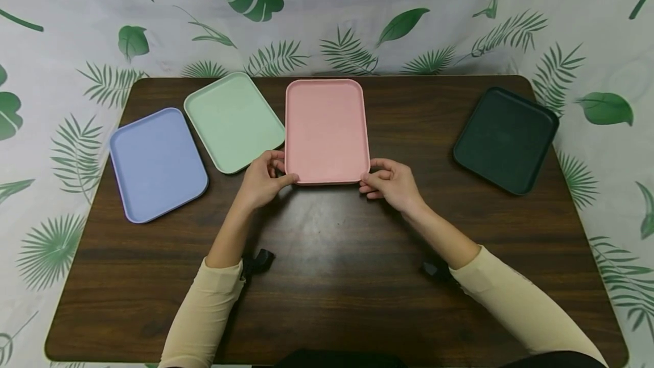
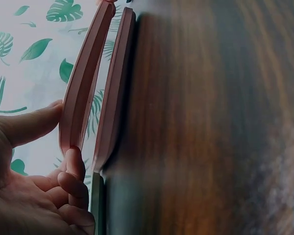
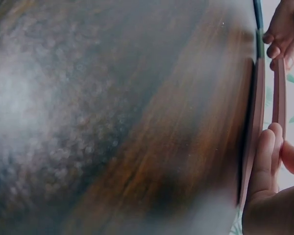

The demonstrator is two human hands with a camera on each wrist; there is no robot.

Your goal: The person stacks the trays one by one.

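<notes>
My left hand point(image 1: 261, 179) and right hand point(image 1: 392, 185) pinch the near corners of a pink rectangular tray point(image 1: 327, 129), thumbs on top and fingers below. The left wrist view shows this upper tray point(image 2: 82, 81) tilted, its near edge raised over a second pink tray point(image 2: 113, 93) that lies on the table. A gap parts the two near edges, and the right wrist view shows the same gap between the upper tray point(image 3: 279, 95) and lower tray point(image 3: 257, 110). From the head view, the upper tray hides nearly all of the lower one.
A light green tray point(image 1: 234, 122) lies close to the left side of the pink tray. Farther left is a blue tray point(image 1: 158, 164). On the right, a dark green tray point(image 1: 506, 141) lies angled near the edge of the brown wooden table point(image 1: 327, 277). Leaf-patterned cloth point(image 1: 168, 33) hangs behind.
</notes>
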